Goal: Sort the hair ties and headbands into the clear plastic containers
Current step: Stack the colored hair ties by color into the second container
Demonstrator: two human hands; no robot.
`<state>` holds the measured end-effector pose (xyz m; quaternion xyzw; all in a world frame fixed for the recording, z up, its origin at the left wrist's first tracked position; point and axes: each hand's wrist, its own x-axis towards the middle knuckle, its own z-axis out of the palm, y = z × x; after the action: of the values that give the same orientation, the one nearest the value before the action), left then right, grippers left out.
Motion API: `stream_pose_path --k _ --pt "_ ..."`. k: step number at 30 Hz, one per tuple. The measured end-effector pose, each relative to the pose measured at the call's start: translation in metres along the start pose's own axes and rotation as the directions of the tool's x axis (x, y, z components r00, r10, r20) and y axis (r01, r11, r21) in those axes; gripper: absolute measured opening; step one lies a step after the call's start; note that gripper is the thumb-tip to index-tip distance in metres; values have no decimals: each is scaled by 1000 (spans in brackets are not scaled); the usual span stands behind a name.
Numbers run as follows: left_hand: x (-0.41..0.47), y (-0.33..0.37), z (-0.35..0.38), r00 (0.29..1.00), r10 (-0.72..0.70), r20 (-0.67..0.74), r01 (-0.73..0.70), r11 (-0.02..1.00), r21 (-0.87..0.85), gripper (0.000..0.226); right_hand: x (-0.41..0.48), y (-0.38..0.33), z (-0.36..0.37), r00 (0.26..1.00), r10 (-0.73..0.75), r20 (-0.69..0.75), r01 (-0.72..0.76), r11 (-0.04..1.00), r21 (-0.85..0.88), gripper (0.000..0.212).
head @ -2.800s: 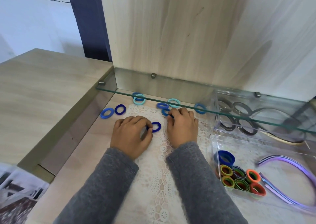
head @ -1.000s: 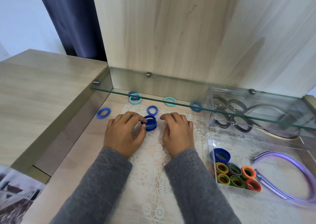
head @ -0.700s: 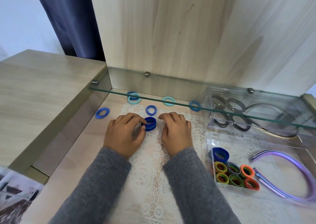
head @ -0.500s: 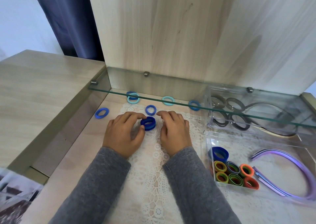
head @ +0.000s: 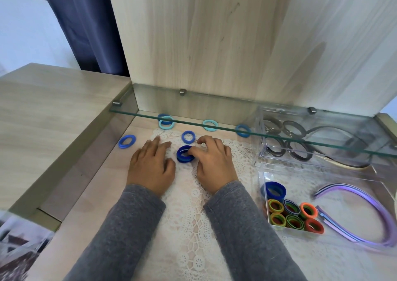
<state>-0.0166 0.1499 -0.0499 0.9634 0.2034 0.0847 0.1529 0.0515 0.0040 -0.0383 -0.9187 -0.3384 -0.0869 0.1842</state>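
Note:
A small stack of dark blue hair ties (head: 184,154) stands on the lace mat (head: 193,220). My right hand (head: 216,164) pinches the stack's right side with thumb and fingers. To the left of the stack lies my left hand (head: 150,165), fingers spread and holding nothing. Loose ties are scattered behind: a blue tie (head: 127,141) at the left, a blue tie (head: 188,136) just beyond the stack, a teal and blue pair (head: 165,122), a teal tie (head: 210,125) and a blue tie (head: 243,130). At the right, the near clear container (head: 300,186) holds coloured ties (head: 290,213) and purple headbands (head: 365,212).
A far clear container (head: 260,143) with dark ties and dark headbands sits behind the near one. A glass shelf (head: 214,128) runs low over the back of the surface, above the far ties. A raised wooden top (head: 53,113) borders the left.
The loose blue ties were gathered into one stack. My left hand has let go of the stack and opened; my right hand has closed on it.

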Motion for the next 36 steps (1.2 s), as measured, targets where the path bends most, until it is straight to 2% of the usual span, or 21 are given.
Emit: stream_pose_path --k 5,13,17,19,21,30,36 --pt "3 0 3 995 -10 99 -1 994 109 57 -5 -1 -8 1000 -15 17 16 999 -35 30" --pt "3 0 4 996 3 86 -12 995 103 58 -16 0 -30 991 -2 136 11 998 -66 31" --pt "1 0 5 994 65 -91 -57 995 84 49 -21 -1 -37 987 10 161 4 996 -87 31" --pt "-3 2 3 963 177 -202 -159 982 101 43 -24 -2 -39 985 9 172 9 994 -104 31" --pt "-7 6 -1 928 271 -255 -252 962 105 42 -26 -3 -42 984 6 178 14 994 -110 32" --pt "-38 26 6 928 360 -98 -365 930 -43 64 -39 -6 -54 988 -20 154 43 988 -147 27" --pt "-49 41 4 926 340 -162 -365 917 -162 52 -47 3 -74 987 -48 154 70 988 -141 26"
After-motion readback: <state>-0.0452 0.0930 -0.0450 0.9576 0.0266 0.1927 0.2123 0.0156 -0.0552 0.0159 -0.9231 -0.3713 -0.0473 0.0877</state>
